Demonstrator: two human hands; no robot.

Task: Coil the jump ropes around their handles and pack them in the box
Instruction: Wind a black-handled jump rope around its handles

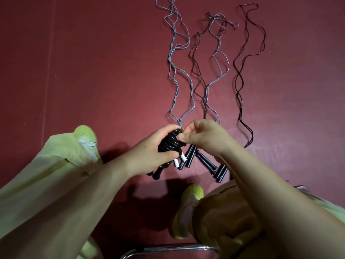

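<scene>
- Head cam, looking down at the red floor point(93, 71) btwn your legs.
- Your left hand point(149, 154) grips a black coiled rope bundle point(169, 143), fingers and thumb curled round it. Two white handle tips point(180, 160) stick out below your thumb; black handle ends point(157, 173) poke out under the palm.
- Your right hand point(203, 136) pinches at the top of the bundle w/ thumb and forefinger, other fingers curled; it touches the coil right beside the left hand's fingertips.
- Uncoiled ropes lie stretched out on the floor beyond your hands: grey ropes point(173, 71) to the left and centre, a dark rope point(196, 68) btwn them, another dark rope point(240, 86) well to the right.
- Loose black handles point(190, 156) lie on the floor just below your right hand; another pair point(221, 173) sits by your right wrist.
- Yellow-green shoes point(192, 195) and pale trousers point(37, 174) at both sides.
- Chrome tube point(168, 249) at bottom edge.
- Box: can't see it.
</scene>
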